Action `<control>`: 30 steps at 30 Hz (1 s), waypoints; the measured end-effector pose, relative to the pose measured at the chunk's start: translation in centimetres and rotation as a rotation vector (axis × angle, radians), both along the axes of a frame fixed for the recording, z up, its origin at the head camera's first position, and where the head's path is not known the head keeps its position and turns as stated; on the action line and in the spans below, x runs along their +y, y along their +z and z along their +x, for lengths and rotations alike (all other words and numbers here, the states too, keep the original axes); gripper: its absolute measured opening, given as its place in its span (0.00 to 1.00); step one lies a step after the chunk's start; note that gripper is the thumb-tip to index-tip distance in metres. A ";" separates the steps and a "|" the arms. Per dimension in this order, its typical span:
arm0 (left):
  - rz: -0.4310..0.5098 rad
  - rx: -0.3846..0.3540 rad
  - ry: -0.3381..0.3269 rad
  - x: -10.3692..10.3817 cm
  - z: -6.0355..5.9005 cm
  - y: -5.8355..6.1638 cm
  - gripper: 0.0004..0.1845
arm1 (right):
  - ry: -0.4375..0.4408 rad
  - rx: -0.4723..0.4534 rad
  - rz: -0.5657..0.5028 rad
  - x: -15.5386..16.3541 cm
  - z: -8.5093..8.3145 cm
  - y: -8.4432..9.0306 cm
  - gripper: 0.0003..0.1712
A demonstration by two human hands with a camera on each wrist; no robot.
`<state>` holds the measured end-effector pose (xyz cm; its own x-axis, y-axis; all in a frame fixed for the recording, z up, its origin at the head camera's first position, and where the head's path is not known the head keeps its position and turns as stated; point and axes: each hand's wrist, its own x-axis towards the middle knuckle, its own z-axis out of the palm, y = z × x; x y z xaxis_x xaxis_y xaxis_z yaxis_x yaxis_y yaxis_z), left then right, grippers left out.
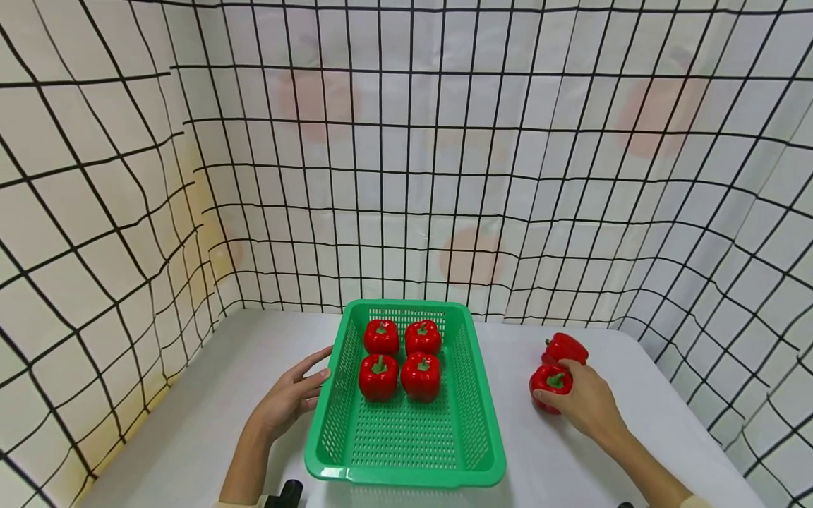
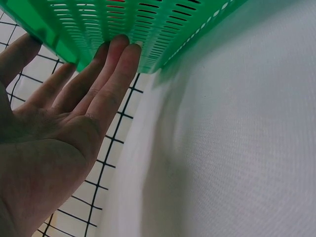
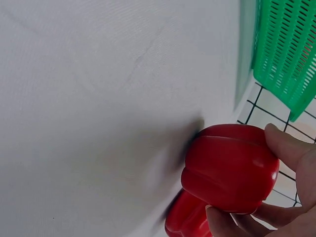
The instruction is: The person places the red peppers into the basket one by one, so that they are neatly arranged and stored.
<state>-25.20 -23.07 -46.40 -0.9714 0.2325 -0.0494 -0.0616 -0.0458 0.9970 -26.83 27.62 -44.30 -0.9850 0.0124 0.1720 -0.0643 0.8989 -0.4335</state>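
A green plastic basket [image 1: 406,476] stands in the middle of the table, with several red bell peppers [image 1: 420,377] grouped upright in its far half. My left hand [image 1: 288,395] rests its fingertips against the basket's left side; in the left wrist view its fingers [image 2: 106,94] are nearly straight along the slotted wall. To the right of the basket, my right hand [image 1: 587,402] grips a red bell pepper [image 1: 551,384] between thumb and fingers, stem upward. The right wrist view shows this pepper [image 3: 229,168] close up. Just behind it lies another red bell pepper [image 1: 567,347] on its side, partly hidden.
A white cloth-like surface covers the table [image 1: 254,339]. Black grid netting [image 1: 406,169] over pale sheets encloses the back, left and right sides. Dark wrist straps [image 1: 291,492] show at the bottom edge.
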 end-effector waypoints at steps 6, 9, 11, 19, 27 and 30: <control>0.000 0.001 0.004 0.0 0.0 0.1 0.35 | 0.031 0.006 0.022 0.2 0.2 0.4 0.50; 0.004 0.004 -0.001 -0.1 0.0 0.1 0.35 | 0.039 0.004 0.027 0.3 0.2 0.3 0.50; 0.007 0.004 0.000 -0.1 0.0 0.1 0.35 | 0.041 -0.002 0.022 0.4 0.2 0.4 0.50; 0.009 0.007 -0.004 -0.2 0.0 0.0 0.35 | 0.058 -0.022 -0.020 1.0 0.0 -0.1 0.48; 0.015 0.013 -0.024 -0.2 0.0 0.0 0.34 | 0.012 -0.143 -0.104 1.6 -0.2 -0.4 0.52; 0.021 0.015 -0.038 -0.3 0.0 0.0 0.33 | -0.011 -0.183 -0.144 1.9 -0.2 -0.4 0.53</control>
<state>-25.24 -23.34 -46.44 -0.9625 0.2697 -0.0300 -0.0491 -0.0644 0.9967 -27.00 29.49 -44.74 -0.9993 0.0351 -0.0138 0.0368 0.8269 -0.5611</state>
